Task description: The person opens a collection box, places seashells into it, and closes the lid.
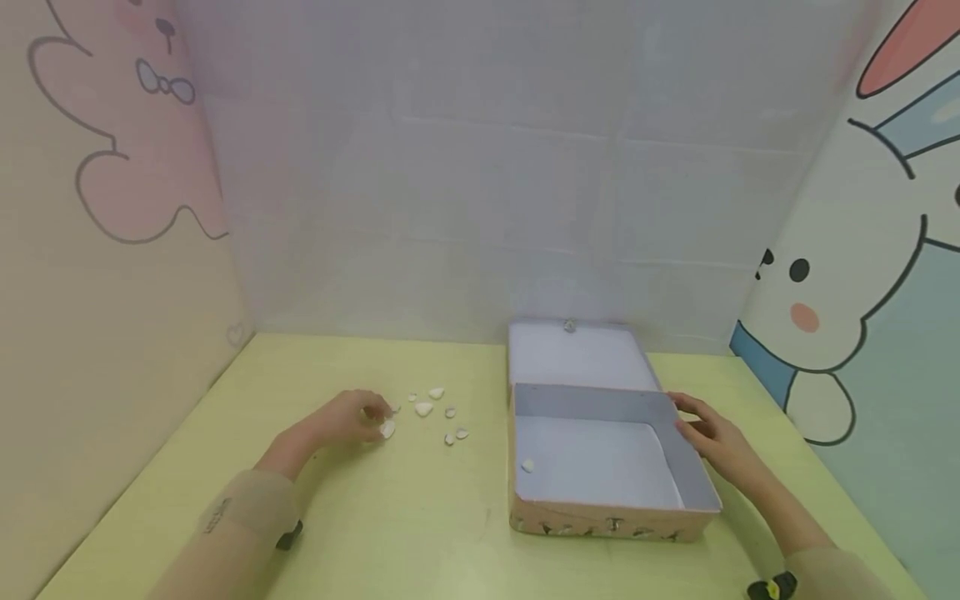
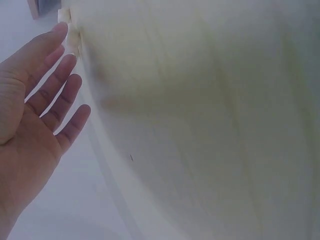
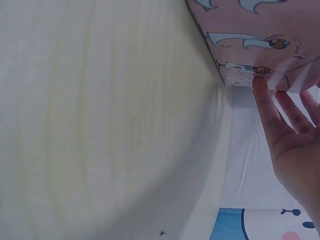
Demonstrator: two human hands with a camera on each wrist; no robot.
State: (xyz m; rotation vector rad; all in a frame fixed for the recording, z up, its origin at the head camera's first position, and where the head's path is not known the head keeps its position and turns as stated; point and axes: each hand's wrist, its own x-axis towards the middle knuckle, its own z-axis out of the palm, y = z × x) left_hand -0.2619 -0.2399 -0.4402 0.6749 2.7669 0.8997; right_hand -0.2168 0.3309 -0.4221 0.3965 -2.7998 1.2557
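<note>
My left hand [image 1: 348, 419] reaches down to the tabletop with thumb and fingertips right at a small white shell-like piece [image 1: 387, 429]. In the left wrist view the fingers are spread and fairly straight, with white pieces [image 2: 74, 37] just beyond the fingertips. More white pieces [image 1: 423, 409] lie scattered to the right of that hand. My right hand [image 1: 712, 437] rests at the right wall of an open box [image 1: 615, 523]; its fingertips touch the pink patterned outer side [image 3: 255, 42]. A single white piece [image 1: 528, 466] lies inside the box, near its left wall.
The box's lid [image 1: 581, 354] is swung open towards the back wall [image 1: 480, 167]. A pale yellow table [image 1: 405, 517] stretches under everything. Side walls with cartoon rabbit drawings [image 1: 817, 317] close in the table on the left and right.
</note>
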